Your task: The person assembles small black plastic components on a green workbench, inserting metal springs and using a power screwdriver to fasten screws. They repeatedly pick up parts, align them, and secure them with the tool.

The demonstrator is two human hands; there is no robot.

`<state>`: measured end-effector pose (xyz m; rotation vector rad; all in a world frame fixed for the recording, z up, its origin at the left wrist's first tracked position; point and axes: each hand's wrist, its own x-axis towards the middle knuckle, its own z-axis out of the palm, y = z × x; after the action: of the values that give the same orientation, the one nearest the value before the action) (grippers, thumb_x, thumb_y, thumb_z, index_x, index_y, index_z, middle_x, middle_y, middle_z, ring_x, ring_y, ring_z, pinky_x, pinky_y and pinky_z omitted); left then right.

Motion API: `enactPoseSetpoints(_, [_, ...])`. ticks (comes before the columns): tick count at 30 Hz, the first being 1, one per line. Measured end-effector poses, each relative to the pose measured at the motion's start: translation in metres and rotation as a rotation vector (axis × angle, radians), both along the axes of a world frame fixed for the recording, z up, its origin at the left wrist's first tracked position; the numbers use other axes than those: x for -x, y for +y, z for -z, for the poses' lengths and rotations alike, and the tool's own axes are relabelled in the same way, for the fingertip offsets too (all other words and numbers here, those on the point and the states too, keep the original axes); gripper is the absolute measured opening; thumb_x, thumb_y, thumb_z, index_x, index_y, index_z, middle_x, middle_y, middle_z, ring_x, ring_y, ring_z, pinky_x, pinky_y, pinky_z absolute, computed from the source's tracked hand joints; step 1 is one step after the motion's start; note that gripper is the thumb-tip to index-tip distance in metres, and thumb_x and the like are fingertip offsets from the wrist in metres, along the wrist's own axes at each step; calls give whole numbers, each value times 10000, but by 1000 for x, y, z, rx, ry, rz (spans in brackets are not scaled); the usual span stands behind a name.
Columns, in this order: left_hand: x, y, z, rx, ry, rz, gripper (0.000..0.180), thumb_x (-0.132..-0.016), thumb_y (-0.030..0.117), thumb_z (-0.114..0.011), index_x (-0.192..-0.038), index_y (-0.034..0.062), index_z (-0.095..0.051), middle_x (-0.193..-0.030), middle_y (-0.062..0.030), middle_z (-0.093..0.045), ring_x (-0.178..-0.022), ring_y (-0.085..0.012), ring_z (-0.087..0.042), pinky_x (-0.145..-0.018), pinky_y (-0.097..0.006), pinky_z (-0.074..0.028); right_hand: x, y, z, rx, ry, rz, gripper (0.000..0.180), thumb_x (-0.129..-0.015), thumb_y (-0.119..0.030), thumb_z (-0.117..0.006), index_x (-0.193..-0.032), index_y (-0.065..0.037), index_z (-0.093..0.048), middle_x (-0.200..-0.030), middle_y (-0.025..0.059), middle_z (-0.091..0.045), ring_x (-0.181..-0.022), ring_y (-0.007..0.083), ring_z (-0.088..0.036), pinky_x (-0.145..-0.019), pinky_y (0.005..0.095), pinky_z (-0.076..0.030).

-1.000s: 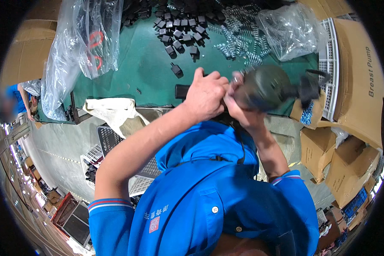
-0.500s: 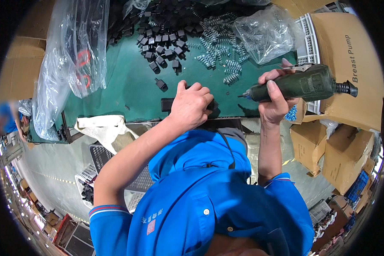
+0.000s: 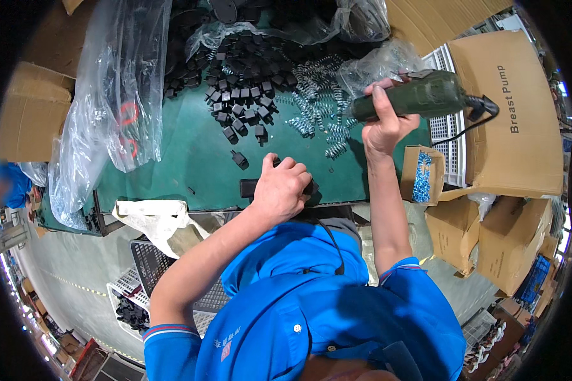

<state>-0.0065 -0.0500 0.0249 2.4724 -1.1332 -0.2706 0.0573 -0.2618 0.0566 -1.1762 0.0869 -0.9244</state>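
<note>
Near the front edge of the green table, my left hand (image 3: 281, 189) is closed over a black part (image 3: 248, 188); one end sticks out to the left, and the rest lies under my palm. My right hand (image 3: 388, 120) grips a dark green electric screwdriver (image 3: 419, 96), raised over the table's right side. A cord runs from its back end, and its bit cannot be made out. One single black plastic piece (image 3: 239, 159) lies just beyond my left hand. Farther off are a heap of similar black pieces (image 3: 241, 95) and a pile of metal springs (image 3: 321, 95).
A small cardboard box (image 3: 410, 173) of blue-and-silver screws (image 3: 421, 178) stands at the table's right, by a white plastic crate (image 3: 452, 149) and a large carton (image 3: 511, 120). Clear plastic bags (image 3: 98, 95) hang at the left. A white cloth (image 3: 149, 219) drapes over the front edge.
My right hand has drawn the screwdriver up and to the left, uncovering the box of screws. My left hand stays closed on the black part. The view has shifted slightly.
</note>
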Motion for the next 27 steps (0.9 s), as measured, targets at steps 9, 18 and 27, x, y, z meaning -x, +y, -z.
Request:
enactPoseSetpoints(9, [0,2,0,72,35,-2,358,-650,164,-782,-987,64,-715,-1115,-55,-609,-1110,-247,-552,-1034,-512,-352,-7,2,25,78,71,-9,248,-774,26,-704,-1011,46,-636,-824,83,-673,-718,162,-636,-723,305,-521])
enactPoseSetpoints(18, [-1,2,3,108,21,-6,401,-596,176,-815,-963,52,-713,-1496,-181,-440,-1304,-317,-471,-999,-469,-375,22,6,-19,-85,-30,-120,445,-806,58,-638,-1238,55,-531,-877,141,-640,-744,209,-634,-732,337,-528])
enactPoseSetpoints(27, [0,1,3,98,47,-20,370,-642,156,-790,-993,60,-722,-1403,-138,-515,-1264,-295,-498,-1008,-463,-369,66,24,-3,-246,-50,-302,528,-804,-29,-624,-1304,28,-461,-876,132,-614,-745,240,-602,-727,385,-521])
